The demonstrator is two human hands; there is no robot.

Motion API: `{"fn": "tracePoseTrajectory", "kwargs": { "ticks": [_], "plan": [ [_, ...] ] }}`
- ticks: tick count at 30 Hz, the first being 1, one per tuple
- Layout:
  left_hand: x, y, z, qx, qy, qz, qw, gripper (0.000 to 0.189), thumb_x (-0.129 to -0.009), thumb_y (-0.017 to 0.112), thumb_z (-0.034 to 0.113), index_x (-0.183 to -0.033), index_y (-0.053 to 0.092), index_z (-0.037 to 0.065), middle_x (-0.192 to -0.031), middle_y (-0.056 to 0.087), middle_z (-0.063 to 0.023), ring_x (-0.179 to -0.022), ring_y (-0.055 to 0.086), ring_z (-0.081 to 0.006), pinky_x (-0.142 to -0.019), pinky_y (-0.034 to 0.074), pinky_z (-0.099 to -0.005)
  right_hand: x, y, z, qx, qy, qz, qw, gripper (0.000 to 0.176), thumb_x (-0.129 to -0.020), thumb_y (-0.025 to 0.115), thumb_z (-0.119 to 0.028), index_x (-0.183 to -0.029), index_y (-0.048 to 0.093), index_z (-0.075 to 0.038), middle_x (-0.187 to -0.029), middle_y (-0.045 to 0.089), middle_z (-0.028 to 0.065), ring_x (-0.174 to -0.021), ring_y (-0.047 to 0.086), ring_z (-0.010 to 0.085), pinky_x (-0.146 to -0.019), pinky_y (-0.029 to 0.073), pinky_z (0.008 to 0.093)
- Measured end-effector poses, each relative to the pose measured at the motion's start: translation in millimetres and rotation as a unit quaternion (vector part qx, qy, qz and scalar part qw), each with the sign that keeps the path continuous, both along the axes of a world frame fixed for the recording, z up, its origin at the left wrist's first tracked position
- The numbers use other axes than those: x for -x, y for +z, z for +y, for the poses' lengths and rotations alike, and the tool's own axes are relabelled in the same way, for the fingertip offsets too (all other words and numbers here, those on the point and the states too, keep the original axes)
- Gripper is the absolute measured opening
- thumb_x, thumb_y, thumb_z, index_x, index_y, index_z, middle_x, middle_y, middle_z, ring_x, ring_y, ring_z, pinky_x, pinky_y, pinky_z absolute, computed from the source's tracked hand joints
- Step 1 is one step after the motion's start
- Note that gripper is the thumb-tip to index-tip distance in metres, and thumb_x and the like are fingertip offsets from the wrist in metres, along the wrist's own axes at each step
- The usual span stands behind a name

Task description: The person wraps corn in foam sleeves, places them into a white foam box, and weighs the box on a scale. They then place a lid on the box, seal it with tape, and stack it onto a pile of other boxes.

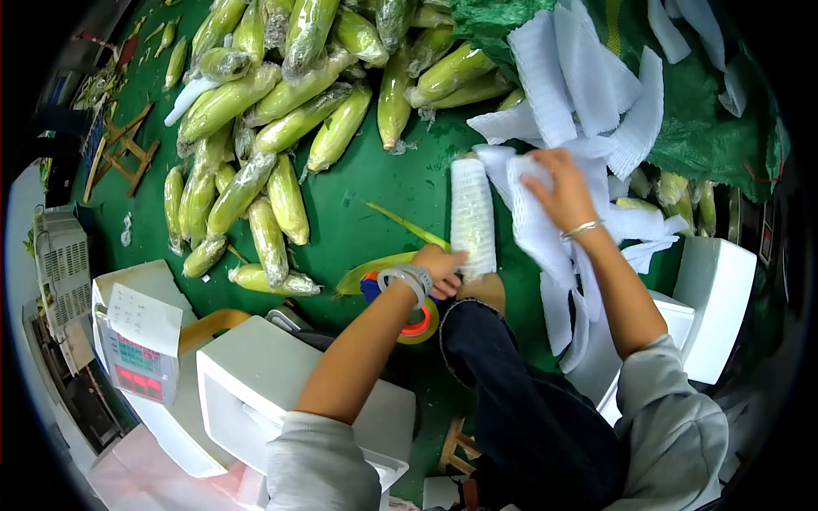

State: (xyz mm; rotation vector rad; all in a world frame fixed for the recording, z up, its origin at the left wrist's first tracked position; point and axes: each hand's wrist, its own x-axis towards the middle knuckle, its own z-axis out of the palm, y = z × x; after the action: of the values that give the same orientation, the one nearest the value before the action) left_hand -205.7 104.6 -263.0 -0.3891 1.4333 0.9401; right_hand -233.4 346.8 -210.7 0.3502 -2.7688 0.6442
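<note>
A white foam-net-wrapped cylinder (473, 213) lies on the green floor, its near end against a tan shoe tip (483, 290). My left hand (438, 269) has its bent fingers closed at the near left side of this cylinder; their undersides are hidden. Just below that wrist is a tape dispenser (417, 327) with blue and orange parts, partly covered by my forearm. Over on the right, my right hand (558, 192) grips a white foam net sleeve (538, 232) at the edge of a loose pile. What is inside the cylinder is hidden.
Many plastic-wrapped corn cobs (285, 106) are heaped at the far left and middle. A green corn husk (375, 271) lies near my left hand. Styrofoam boxes (281, 366), a digital scale (136, 362) and a green mesh sack (711, 128) surround the work area.
</note>
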Motion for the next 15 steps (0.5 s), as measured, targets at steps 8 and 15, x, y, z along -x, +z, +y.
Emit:
{"fn": "tracePoseTrajectory", "kwargs": {
  "ticks": [8, 15],
  "plan": [
    [58, 11, 39, -0.221, 0.335, 0.478, 0.781, 0.058, -0.085, 0.055, 0.033, -0.121, 0.038, -0.008, -0.113, 0.050, -0.0205, -0.103, 0.049, -0.0234, -0.090, 0.037, -0.0315, 33, -19, -101, 0.763, -0.119, -0.352, 0.528, 0.022, -0.082, 0.056, -0.011, -0.103, 0.052, -0.003, -0.087, 0.061, 0.0080, -0.072, 0.060, 0.0144, -0.064, 0.050, 0.0253],
    [86, 11, 4, -0.164, 0.418, 0.472, 0.759, 0.042, -0.075, 0.069, 0.016, -0.103, 0.045, -0.006, -0.096, 0.057, -0.0107, -0.086, 0.053, -0.0154, -0.077, 0.043, -0.0266, 81, -72, -139, 0.782, -0.148, -0.296, 0.529, 0.017, -0.081, 0.059, -0.013, -0.089, 0.058, 0.002, -0.088, 0.062, 0.0114, -0.070, 0.059, 0.0159, -0.059, 0.046, 0.0283]
  ]
}}
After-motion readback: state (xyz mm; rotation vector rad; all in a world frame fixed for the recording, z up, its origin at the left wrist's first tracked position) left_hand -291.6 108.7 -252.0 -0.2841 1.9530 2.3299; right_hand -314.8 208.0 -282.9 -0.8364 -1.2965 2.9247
